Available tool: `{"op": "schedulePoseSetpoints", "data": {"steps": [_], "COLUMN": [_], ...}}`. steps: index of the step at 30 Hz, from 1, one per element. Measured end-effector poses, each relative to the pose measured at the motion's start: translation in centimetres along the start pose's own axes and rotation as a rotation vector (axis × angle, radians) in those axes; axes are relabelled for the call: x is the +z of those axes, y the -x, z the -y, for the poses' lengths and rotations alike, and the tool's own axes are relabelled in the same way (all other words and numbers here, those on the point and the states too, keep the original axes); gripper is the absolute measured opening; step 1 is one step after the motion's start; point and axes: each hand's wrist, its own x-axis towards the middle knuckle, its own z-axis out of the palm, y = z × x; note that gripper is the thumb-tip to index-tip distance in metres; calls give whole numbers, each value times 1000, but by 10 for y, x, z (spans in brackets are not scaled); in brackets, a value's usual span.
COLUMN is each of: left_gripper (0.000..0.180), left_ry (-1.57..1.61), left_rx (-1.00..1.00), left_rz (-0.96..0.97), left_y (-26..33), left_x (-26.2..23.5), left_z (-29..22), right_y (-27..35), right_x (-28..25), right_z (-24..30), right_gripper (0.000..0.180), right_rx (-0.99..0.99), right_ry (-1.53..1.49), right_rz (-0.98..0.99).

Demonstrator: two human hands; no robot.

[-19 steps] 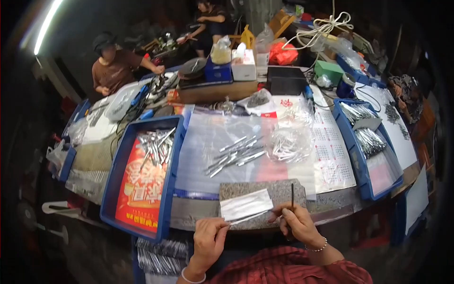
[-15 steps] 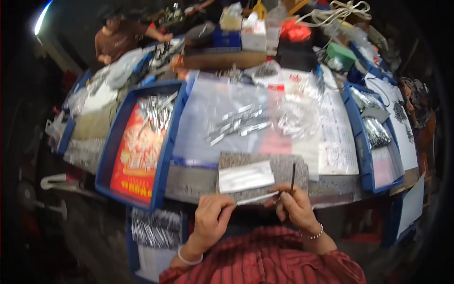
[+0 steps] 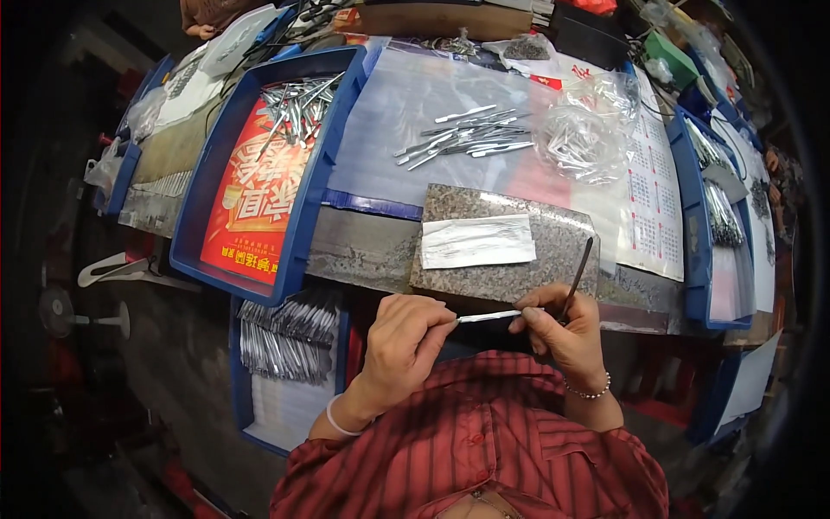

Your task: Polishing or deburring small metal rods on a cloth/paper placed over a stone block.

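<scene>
My left hand [image 3: 406, 337] pinches one end of a thin silver metal piece [image 3: 491, 316], held level close to my chest. My right hand [image 3: 562, 333] touches its other end and also grips a dark slim tool [image 3: 577, 277] that points up and away. Just beyond the hands lies a speckled granite slab [image 3: 562, 242] with a silvery sheet [image 3: 477, 241] on it. Farther back, a loose pile of similar silver metal pieces [image 3: 471, 140] rests on a clear plastic sheet.
A blue tray [image 3: 303, 221] at left holds a red printed sheet and several metal pieces. Below it a lower bin [image 3: 290, 333] is full of metal pieces. A clear bag of pieces [image 3: 584, 143] and another blue tray [image 3: 696, 251] lie at right.
The view has tilted down and closer. Both hands have drawn nearer to my chest, still on the metal piece and the tool.
</scene>
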Motion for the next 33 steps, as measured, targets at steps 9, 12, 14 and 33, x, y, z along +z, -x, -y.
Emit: {"op": "schedulePoseSetpoints", "data": {"steps": [9,12,14,33], "left_gripper": [17,17,16,9], "left_ry": [3,19,39,-554], "left_rx": [-20,-40,-69,-732], "left_rz": [-10,1,13,-229], "left_y": [5,5,6,193], "left_x": [-6,-8,-10,-125], "left_z": [8,13,14,89], "right_y": [-4,-6,-8,-21], "right_x": [7,11,13,69], "right_z": [-6,-6,-7,-10], "right_gripper": [13,13,13,11], "right_rx": [-92,-113,-112,-191], "right_ry": [155,193,201,513], "right_rz": [35,39,44,236]}}
